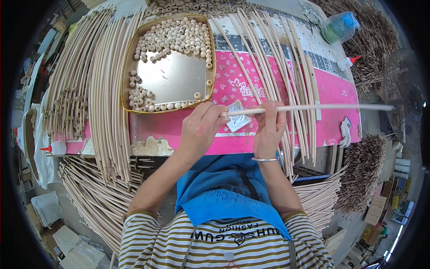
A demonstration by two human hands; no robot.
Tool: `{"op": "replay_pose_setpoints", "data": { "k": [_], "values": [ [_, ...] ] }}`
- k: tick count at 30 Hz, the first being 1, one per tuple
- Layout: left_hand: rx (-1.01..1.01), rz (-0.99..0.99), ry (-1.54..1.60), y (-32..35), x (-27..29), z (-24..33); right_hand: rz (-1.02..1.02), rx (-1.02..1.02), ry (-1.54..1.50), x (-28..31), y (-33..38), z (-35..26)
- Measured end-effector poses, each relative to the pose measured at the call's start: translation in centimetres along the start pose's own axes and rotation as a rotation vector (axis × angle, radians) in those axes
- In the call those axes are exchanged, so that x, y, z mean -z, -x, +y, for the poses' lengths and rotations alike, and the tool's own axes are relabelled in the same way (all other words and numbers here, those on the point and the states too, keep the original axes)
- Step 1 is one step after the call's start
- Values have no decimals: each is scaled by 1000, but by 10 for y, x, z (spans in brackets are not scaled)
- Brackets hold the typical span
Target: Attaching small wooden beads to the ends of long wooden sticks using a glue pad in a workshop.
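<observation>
A long, thin wooden rod (331, 107) lies level across in front of me, its far end reaching well to the right. My right hand (270, 127) is closed round it near its left part, a bracelet on the wrist. At the rod's left end the fingers of my left hand (201, 127) pinch together; whether a bead sits between them is hidden. Just beneath the rod, between both hands, is a small white dish (238, 120). Close to my left hand stands a shallow gold-rimmed tray (174, 74) of round wooden beads (179, 36), most heaped at its far side.
Many rods (109, 89) lie at the left, some with beads on them. More loose rods (264, 58) spread right of the tray. A glue bottle (345, 63), a green-and-blue container (339, 28) and a white tool (345, 132) are on the right. A fan (405, 89) stands beyond.
</observation>
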State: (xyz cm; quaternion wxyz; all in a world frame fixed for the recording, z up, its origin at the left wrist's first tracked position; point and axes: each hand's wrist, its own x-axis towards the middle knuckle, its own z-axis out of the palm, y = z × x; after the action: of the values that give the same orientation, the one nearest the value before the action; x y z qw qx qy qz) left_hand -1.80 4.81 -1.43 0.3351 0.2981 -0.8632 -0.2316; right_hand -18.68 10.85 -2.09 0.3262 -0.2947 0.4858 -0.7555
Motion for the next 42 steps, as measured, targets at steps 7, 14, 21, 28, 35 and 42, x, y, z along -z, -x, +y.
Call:
{"op": "replay_pose_setpoints", "data": {
  "k": [7, 14, 21, 28, 35, 42],
  "values": [
    [506, 276, 1175, -13, -33, 23, 129, 23, -100, -13, 7, -5],
    [575, 355, 1358, -17, -28, 7, -464, 95, 769, 34, 51, -88],
    [564, 311, 1291, -24, 8, -21, -197, 199, 1330, 187, 77, -103],
    [535, 328, 1114, -37, -1, -49, -71, 361, 1351, 192, 106, -91],
    [358, 223, 1186, -97, 1, -52, -106, -49, 981, 190, 154, -86],
    [242, -354, 891, -108, -90, 107, 529, -101, 878, 295, 256, -51]
  ]
}}
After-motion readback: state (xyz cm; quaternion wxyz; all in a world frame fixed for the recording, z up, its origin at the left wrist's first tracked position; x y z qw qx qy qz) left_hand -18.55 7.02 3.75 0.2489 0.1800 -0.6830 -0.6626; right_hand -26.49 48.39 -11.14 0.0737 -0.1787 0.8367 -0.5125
